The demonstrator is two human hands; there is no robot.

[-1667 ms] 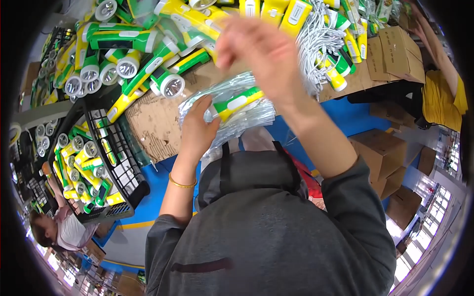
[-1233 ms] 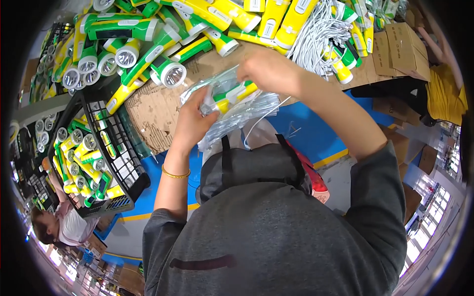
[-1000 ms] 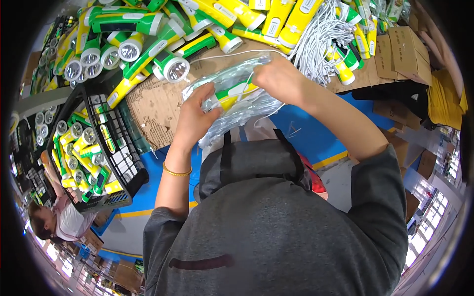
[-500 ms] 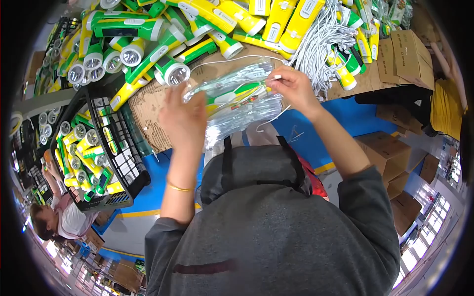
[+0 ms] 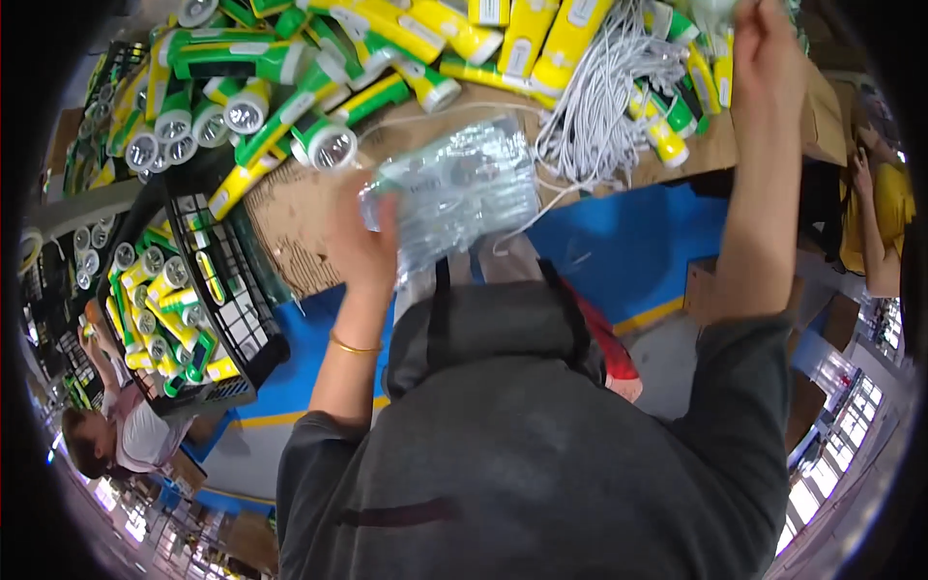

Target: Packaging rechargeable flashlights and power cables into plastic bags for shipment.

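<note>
Cardboard-topped bench (image 5: 300, 208) piled with torches (image 5: 290, 106), cables (image 5: 604, 106). Left hand (image 5: 360, 242) gripping bag (image 5: 454, 193) above bench; right hand (image 5: 768, 48) reaching far up, probably closed, grip unclear. Steadying bag, keeping mouth open.

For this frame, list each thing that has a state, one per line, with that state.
Left hand: raised, gripping the clear plastic bags.
Clear plastic bags: bunched in a stack, held above the cardboard.
Right hand: stretched out over the table's far side; grip hidden.
White cords: loose, tangled in a pile.
Flashlights: heaped on the table, unbagged.
Black crate: open, holding flashlights.
</note>
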